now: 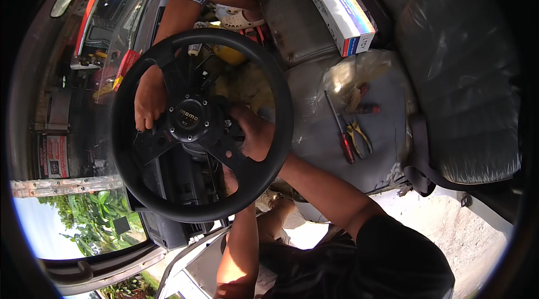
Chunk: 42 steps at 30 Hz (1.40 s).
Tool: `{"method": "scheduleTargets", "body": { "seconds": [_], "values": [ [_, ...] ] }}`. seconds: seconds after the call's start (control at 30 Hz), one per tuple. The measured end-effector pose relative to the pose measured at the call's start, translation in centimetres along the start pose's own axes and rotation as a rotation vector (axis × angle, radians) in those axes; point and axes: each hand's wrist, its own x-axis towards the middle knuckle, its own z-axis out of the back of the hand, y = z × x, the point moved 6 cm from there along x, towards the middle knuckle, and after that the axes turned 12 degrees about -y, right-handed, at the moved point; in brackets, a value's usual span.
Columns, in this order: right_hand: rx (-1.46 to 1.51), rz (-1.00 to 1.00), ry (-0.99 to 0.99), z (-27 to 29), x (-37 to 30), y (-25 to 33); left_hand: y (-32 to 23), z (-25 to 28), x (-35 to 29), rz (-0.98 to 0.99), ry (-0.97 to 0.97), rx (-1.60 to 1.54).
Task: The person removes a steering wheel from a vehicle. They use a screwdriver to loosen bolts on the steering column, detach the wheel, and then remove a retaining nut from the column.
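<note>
A black three-spoke steering wheel (286, 97) fills the middle of the head view, its round hub (189, 119) ringed with small bolts. My right hand (257, 137) reaches under the rim from the right, bent in at the steering column just behind the hub. Its fingers look curled, and the hub and spokes hide what they hold. My left hand (229, 180) comes up from below, behind the lower spoke, with its fingers mostly hidden beside the column. Another person's hand (150, 97) hangs down behind the wheel's left side, near the left spoke.
On the grey seat (387, 130) lie a red-handled screwdriver (346, 147), pliers (359, 137) and a crumpled clear plastic bag (351, 77). A long white box (337, 10) rests farther back. The windshield (95, 86) is at left, the dashboard (179, 181) under the wheel, a seat belt (421, 173) at right.
</note>
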Motion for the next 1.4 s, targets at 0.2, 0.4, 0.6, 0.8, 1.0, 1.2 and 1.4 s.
{"method": "scheduleTargets", "body": {
  "seconds": [0.2, 0.4, 0.6, 0.8, 1.0, 1.2, 1.4],
  "values": [
    [0.023, -0.189, 0.132, 4.5, 3.0, -3.9, -3.3, -2.6, 0.6, -0.140, -0.160, 0.305],
    [-0.084, -0.231, 0.160, 2.7, 5.6, -5.7, -3.8, -2.8, 1.0, 0.044, -0.134, 0.229],
    [-0.054, -0.183, 0.040, 0.5, 7.8, -7.5, -7.8, 3.9, -2.2, 0.034, 0.282, 0.563],
    [-0.008, -0.090, -0.097, 0.6, 10.5, -7.7, -11.7, 13.0, -4.7, 0.037, 0.513, 0.686],
    [0.125, -0.099, 0.058, -0.8, 13.8, -8.7, -18.6, 16.2, 2.7, -0.325, 0.111, 0.927],
    [0.087, -0.102, 0.025, -1.4, 15.0, -10.4, -20.2, 14.1, 12.9, -0.294, -0.085, 0.490],
    [0.109, -0.109, 0.011, -0.7, 14.6, -11.6, -16.7, 2.8, 22.6, 0.262, 0.346, 0.209]
  ]
}}
